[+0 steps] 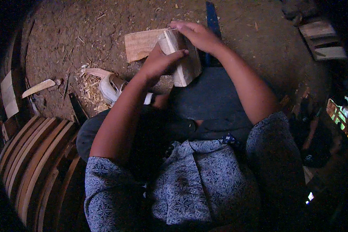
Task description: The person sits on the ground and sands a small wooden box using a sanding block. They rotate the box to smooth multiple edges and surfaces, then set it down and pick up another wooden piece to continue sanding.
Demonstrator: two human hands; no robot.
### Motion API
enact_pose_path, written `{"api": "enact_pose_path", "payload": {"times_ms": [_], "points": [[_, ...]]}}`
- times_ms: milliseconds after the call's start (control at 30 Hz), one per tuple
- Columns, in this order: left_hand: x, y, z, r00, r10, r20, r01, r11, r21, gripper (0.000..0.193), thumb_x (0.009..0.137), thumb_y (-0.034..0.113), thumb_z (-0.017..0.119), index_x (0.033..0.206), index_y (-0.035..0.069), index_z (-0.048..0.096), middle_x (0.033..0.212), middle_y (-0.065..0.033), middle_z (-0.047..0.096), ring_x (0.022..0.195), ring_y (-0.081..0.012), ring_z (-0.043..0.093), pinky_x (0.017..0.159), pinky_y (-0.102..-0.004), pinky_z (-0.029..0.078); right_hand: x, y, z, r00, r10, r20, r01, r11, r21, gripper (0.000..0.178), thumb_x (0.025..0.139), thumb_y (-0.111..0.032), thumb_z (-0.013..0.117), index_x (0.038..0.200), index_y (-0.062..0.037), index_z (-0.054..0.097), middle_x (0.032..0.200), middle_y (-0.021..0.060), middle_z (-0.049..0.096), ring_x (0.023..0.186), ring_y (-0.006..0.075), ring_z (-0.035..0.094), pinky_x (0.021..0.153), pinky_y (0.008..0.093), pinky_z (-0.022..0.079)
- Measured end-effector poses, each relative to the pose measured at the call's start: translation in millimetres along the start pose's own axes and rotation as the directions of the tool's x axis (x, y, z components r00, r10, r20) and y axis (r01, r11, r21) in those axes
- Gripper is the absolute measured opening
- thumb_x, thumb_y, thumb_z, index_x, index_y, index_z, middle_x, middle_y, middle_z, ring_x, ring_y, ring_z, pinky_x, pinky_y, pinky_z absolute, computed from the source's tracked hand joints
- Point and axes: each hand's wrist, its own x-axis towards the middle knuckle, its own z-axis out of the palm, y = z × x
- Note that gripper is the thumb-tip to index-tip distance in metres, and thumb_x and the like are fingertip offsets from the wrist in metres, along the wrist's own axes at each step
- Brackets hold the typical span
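Note:
Over my lap, a wooden block [178,62] stands tilted, with a pale, freshly cut strip running down its near face. My left hand [157,61] wraps its left side, the thumb laid across the front. Cupped over the far end is my right hand [199,35], its fingertips bent around the top edge and partly hidden. Just behind the block, a flat rectangular piece of light wood [141,44] lies at the left. A long dark blue strip [212,19] extends away on the ground beyond my right hand; its kind is unclear.
A white sandal [110,89] on a foot rests beside wood shavings [89,91] on the dirt ground. Long wooden boards [34,154] are stacked at the lower left. A pale wood offcut [38,88] lies farther left. More wood pieces [323,36] are at the far right.

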Motion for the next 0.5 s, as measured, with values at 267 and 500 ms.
{"api": "enact_pose_path", "payload": {"times_ms": [267, 500], "points": [[1.7, -7.4, -3.7, 0.995, 0.032, 0.093, -0.03, 0.999, -0.032, 0.061, 0.076, 0.025, 0.067, 0.128, 0.004, 0.041, 0.111, -0.0111, 0.058, 0.097, -0.0212, 0.059, 0.081, -0.0348, 0.049, -23.2, -31.1, -22.8, 0.99, -0.095, 0.107, 0.135, 0.866, -0.481, 0.049, 0.082, -0.007, 0.048, 0.131, -0.0094, 0.049, 0.118, 0.0175, 0.058, 0.104, 0.0231, 0.057, 0.09, 0.0328, 0.044], [14.8, -20.9, -3.6, 0.997, 0.063, 0.044, -0.065, 0.997, 0.052, 0.061, 0.077, 0.025, 0.065, 0.128, 0.002, 0.041, 0.113, -0.0127, 0.058, 0.1, -0.0226, 0.058, 0.086, -0.0347, 0.047, -13.9, -34.3, -40.9, 0.99, -0.037, 0.135, 0.096, 0.885, -0.456, 0.047, 0.083, -0.006, 0.048, 0.13, -0.0107, 0.05, 0.121, 0.0154, 0.057, 0.088, 0.0198, 0.058, 0.084, 0.0306, 0.046]]}}
